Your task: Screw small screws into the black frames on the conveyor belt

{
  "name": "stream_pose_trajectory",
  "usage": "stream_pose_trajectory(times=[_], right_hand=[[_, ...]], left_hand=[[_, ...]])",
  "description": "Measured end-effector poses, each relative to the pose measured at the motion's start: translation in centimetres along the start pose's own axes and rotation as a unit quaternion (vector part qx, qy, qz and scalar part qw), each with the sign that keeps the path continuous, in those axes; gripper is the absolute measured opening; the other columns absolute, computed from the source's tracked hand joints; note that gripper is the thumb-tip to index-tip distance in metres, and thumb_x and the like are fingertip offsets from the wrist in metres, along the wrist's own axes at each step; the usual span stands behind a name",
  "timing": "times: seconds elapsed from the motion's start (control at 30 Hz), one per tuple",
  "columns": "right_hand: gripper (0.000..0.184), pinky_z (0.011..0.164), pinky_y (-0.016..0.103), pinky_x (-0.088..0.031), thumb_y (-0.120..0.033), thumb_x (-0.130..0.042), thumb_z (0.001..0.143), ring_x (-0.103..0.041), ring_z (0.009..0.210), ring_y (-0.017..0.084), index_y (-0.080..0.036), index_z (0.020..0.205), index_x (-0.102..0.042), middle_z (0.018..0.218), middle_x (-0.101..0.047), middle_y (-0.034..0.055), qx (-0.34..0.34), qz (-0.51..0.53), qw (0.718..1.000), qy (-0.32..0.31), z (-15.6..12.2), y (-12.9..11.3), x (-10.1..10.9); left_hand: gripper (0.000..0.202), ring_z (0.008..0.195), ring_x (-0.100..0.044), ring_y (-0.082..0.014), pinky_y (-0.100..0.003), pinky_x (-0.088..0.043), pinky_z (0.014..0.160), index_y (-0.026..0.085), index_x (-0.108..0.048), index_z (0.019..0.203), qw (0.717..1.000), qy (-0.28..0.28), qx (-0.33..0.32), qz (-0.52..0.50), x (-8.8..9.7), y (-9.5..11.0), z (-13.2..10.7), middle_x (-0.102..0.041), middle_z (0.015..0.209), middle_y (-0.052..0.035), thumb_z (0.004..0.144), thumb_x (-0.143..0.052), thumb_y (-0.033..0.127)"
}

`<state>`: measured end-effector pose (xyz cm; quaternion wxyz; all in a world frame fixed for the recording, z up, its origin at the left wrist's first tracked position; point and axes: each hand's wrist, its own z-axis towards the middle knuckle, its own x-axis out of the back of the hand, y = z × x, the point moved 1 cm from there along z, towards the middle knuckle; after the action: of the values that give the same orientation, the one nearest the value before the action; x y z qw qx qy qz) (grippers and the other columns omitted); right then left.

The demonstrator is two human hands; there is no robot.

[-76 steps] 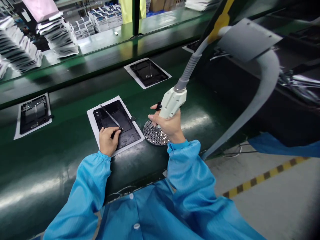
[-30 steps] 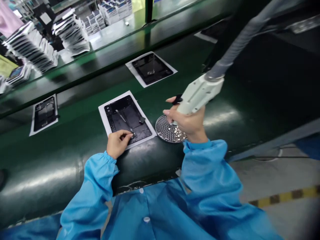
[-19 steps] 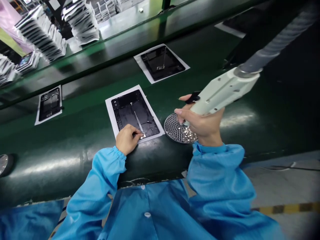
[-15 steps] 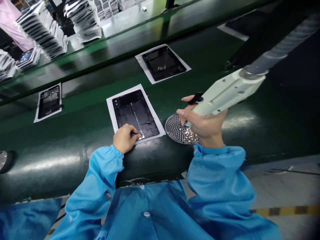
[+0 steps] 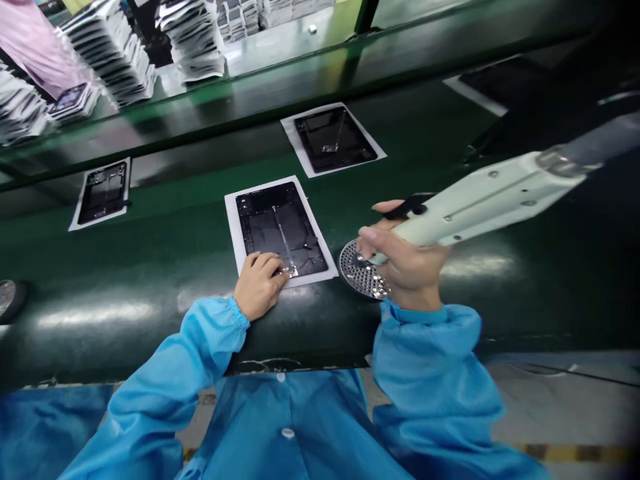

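My right hand (image 5: pixel 413 263) is wrapped round a pale green electric screwdriver (image 5: pixel 480 200), which slants down to the left. Its tip end is over a round screw tray (image 5: pixel 360 270) full of holes, with loose silver screws at the near side; my hand hides part of the tray. A black opened tablet housing (image 5: pixel 280 230) lies on a white sheet (image 5: pixel 230 220), with a thin strip cable along it. My left hand (image 5: pixel 257 287) rests on its near edge with fingers bent and apart, the fingertips beside a small circuit board (image 5: pixel 290 271).
Another tablet housing (image 5: pixel 335 140) lies behind on its sheet, and one (image 5: pixel 105 191) is at the left. Stacks of sheet-wrapped pieces (image 5: pixel 193 40) stand on the raised shelf. A hose (image 5: pixel 613 143) runs from the screwdriver. A second round tray (image 5: pixel 10 300) sits at the far left.
My left fingers have gone from a pinch near the small board to a looser spread. The screwdriver leans lower, its tip end nearer the tray's far left part. The whole view has shifted slightly.
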<state>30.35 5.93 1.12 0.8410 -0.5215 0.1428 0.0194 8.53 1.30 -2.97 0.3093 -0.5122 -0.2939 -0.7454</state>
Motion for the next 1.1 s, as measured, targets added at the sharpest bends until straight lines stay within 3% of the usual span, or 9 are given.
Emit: stream_pose_trajectory(times=[0.2,0.3,0.5,1.1], right_hand=[[0.02,0.044,0.026,-0.046,-0.014,-0.07,0.069,-0.051,0.036,0.01,-0.021,0.086,-0.06,0.045,-0.056,-0.0098,-0.031,0.015,0.998,-0.044,-0.7,1.0,-5.1],[0.019,0.045,0.027,-0.046,-0.017,-0.069,0.07,-0.051,0.037,0.01,-0.02,0.086,-0.06,0.044,-0.056,-0.0098,-0.047,-0.019,0.997,-0.06,-0.8,1.8,-6.3],[0.019,0.048,0.029,-0.048,-0.021,-0.068,0.068,-0.051,0.038,0.011,-0.021,0.085,-0.058,0.044,-0.055,-0.01,-0.06,-0.078,0.994,-0.056,-1.1,2.9,-6.3],[0.025,0.054,0.031,-0.051,-0.024,-0.069,0.068,-0.052,0.044,0.011,-0.02,0.091,-0.058,0.052,-0.054,-0.0079,-0.075,-0.082,0.992,-0.063,-1.7,3.6,-6.5]], left_hand=[[0.024,0.122,-0.05,-0.0271,-0.052,-0.034,0.105,0.022,-0.072,0.099,0.999,0.013,0.038,-0.033,-1.9,-0.3,1.7,-0.064,0.112,-0.008,0.095,-0.049,0.027],[0.026,0.125,-0.047,-0.029,-0.055,-0.033,0.106,0.025,-0.071,0.106,0.998,-0.001,0.049,-0.044,-2.0,-0.4,1.5,-0.062,0.119,-0.0087,0.095,-0.049,0.029],[0.027,0.128,-0.045,-0.03,-0.057,-0.03,0.108,0.024,-0.071,0.108,0.996,-0.022,0.062,-0.061,-1.7,-0.1,1.4,-0.061,0.124,-0.0096,0.095,-0.048,0.029],[0.027,0.13,-0.044,-0.0295,-0.058,-0.028,0.11,0.025,-0.07,0.111,0.995,-0.028,0.069,-0.071,-1.6,-0.1,1.5,-0.059,0.128,-0.0094,0.093,-0.05,0.026]])
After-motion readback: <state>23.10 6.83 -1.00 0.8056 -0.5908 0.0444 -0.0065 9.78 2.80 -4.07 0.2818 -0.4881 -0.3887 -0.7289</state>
